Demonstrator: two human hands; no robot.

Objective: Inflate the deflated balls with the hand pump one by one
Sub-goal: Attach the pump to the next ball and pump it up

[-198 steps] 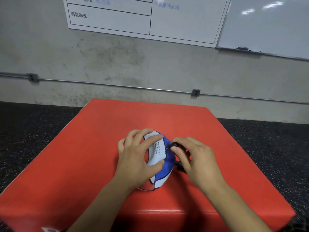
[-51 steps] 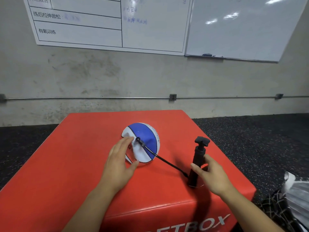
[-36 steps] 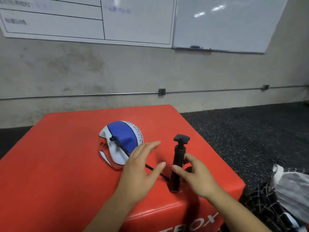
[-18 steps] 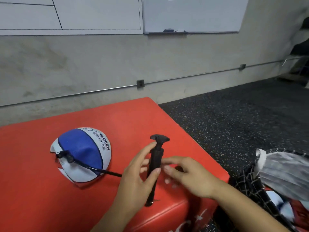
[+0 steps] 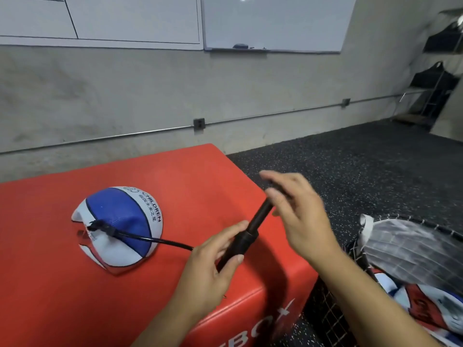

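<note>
A deflated blue and white ball (image 5: 120, 226) lies folded on the red box (image 5: 62, 284), left of my hands. A black hose (image 5: 150, 240) runs from its valve to the black hand pump (image 5: 246, 236), which is tilted with its handle end up and to the right. My left hand (image 5: 213, 266) grips the pump's barrel. My right hand (image 5: 298, 209) holds the pump's handle, with the rod drawn out between the two hands. The handle itself is hidden under my right fingers.
The box's right edge drops to dark speckled floor (image 5: 350, 171). A net bag (image 5: 406, 261) with more flat balls lies on the floor at the lower right. A concrete wall with a whiteboard (image 5: 273, 21) stands behind. A rack (image 5: 438, 78) is at the far right.
My left hand left the ball and took the pump's barrel. The pump was lifted off the box and tilted. My right hand moved up to the handle and drew the rod out.
</note>
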